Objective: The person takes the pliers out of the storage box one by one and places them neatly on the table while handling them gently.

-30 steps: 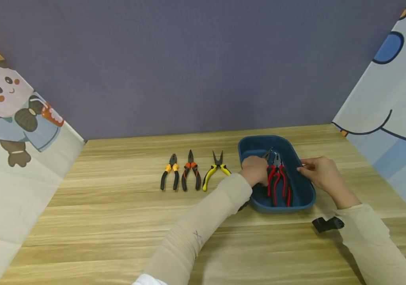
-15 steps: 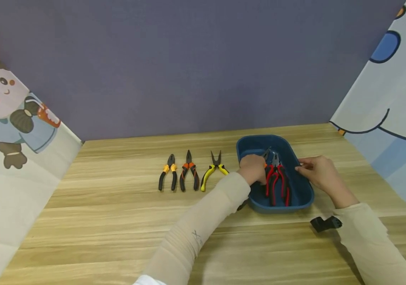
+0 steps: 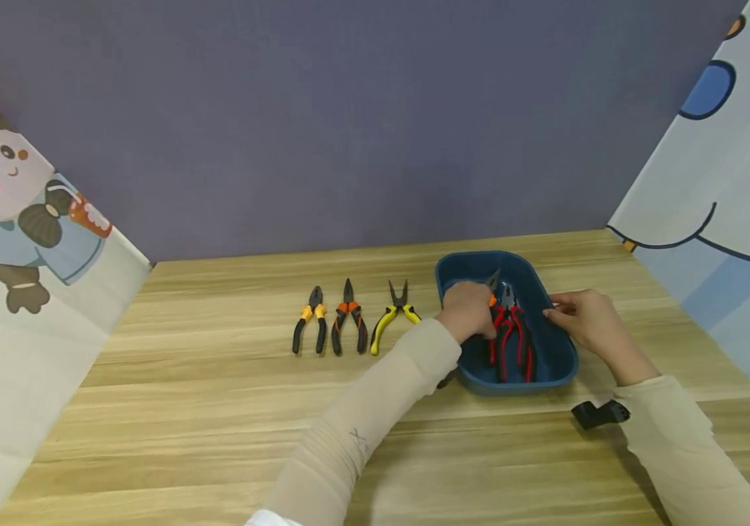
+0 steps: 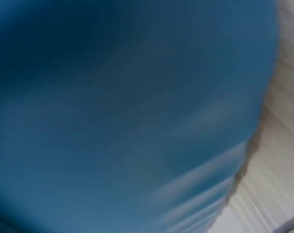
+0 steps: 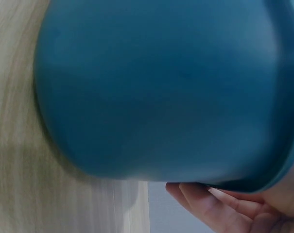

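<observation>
My left hand (image 3: pixel 468 310) reaches into the blue plastic bin (image 3: pixel 549 365) at its left side, fingers curled down around a pair of pliers (image 3: pixel 493 279). Only the grey jaws and a bit of orange grip show past the knuckles. Beside them in the bin lie red-and-black handled pliers (image 3: pixel 509 332). With thumb and fingers, my right hand (image 3: pixel 588 318) pinches the bin's right rim. In the right wrist view, the fingers of my right hand (image 5: pixel 224 208) show under the rim. The left wrist view is filled by the bin's outer wall (image 4: pixel 137 121), and the hand is hidden there.
Left of the bin, three pliers lie in a row on the wooden table: yellow-and-black (image 3: pixel 311 318), orange-and-black (image 3: pixel 349 318) and yellow-handled long-nose pliers (image 3: pixel 396 314). A black device (image 3: pixel 601 414) sits at the right wrist. A grey panel (image 3: pixel 349 131) stands behind.
The pliers' jaws and orange grip by my left hand show slightly more than before. My right hand keeps its hold on the rim. The whole view has shifted a little.
</observation>
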Demonstrator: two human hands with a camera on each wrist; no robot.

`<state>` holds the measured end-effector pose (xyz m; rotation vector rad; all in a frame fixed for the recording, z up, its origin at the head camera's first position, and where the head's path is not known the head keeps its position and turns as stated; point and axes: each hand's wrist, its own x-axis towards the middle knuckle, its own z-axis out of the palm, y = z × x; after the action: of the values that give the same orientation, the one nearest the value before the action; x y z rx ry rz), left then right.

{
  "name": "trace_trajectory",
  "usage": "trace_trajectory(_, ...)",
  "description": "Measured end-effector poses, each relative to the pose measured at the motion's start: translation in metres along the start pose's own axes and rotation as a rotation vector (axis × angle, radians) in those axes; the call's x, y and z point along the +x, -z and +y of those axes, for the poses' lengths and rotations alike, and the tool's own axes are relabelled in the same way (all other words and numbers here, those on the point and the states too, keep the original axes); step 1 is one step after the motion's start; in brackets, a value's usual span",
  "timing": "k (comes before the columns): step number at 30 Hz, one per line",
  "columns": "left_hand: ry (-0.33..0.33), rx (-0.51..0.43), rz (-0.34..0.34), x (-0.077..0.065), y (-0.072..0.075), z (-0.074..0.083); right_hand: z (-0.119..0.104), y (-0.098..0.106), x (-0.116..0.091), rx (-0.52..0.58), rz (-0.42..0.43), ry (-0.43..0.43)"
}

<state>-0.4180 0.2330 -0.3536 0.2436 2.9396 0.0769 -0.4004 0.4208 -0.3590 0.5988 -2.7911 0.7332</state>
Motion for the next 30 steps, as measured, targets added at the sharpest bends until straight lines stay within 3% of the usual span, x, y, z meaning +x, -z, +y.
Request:
trace_trajectory(17, -0.098, -0.033, 0.008, -0.016, 0.013, -0.007, 0.000, -0.002, 0.000, 0.001, -0.008, 0.013)
trace_trajectory(21, -0.139, -0.021, 0.023, -0.021, 0.019, -0.006, 0.000, -0.001, 0.000, -0.007, -0.004, 0.009)
trace_trajectory(30, -0.161, -0.039, 0.044, -0.035, 0.038, -0.003, 0.001, -0.001, 0.000, -0.001, -0.005, -0.013)
